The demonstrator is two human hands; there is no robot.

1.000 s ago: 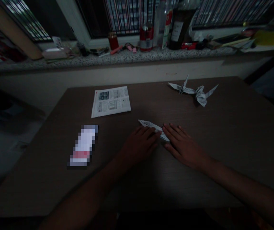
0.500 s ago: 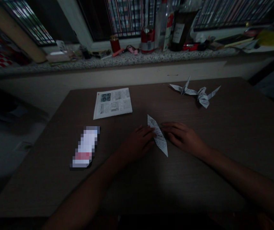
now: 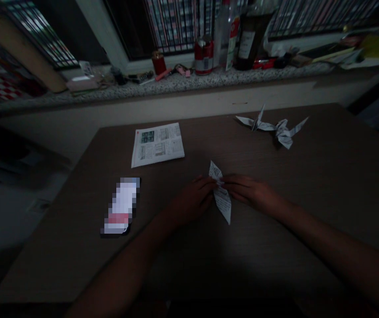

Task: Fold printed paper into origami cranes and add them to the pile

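Folded paper strip (image 3: pixel 223 202), just one, lies between the left hand (image 3: pixel 194 197) and right hand (image 3: pixel 257 192), fingertips of both at its middle; whether pinching or merely pressing, I cannot tell. Beyond the grip sit two paper cranes (image 3: pixel 284 132), rightward, and one newsprint sheet (image 3: pixel 158 145), leftward; left of the grip lies one phone (image 3: pixel 122 206).

Nothing legible; print on the folded paper (image 3: pixel 223 202), flat sheet (image 3: pixel 158 145) and bottle label (image 3: pixel 246 44) is blurred.
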